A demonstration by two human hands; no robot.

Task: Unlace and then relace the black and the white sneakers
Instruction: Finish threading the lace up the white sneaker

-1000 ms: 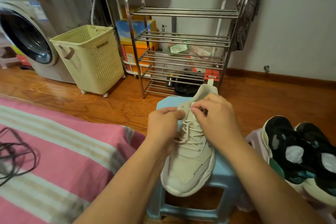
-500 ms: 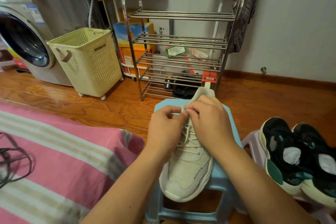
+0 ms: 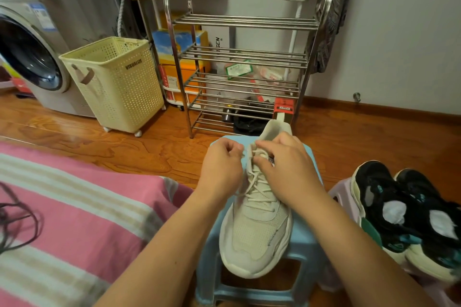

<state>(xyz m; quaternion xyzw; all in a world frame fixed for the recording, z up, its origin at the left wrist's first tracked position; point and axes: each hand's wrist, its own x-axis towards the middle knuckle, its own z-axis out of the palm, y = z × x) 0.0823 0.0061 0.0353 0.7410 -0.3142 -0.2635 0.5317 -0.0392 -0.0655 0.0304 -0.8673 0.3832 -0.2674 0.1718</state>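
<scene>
White sneaker [image 3: 257, 229] sat on blue stool [image 3: 309, 247]; left hand [image 3: 220, 168] and right hand [image 3: 287, 169] pinched lace [image 3: 257, 187] ends at top eyelets (fingers curled). Uneven pull risked lopsided lacing, shoe sliding off.

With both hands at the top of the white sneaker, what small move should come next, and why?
Probably draw the lace ends apart: left hand and right hand both pinch at the top eyelets of the white sneaker, whose lower rows are already crossed.

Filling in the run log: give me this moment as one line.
stage: lacing white sneaker top eyelets | left hand: pinching lace | right hand: pinching lace | support: blue stool | black sneakers: aside, right
</scene>
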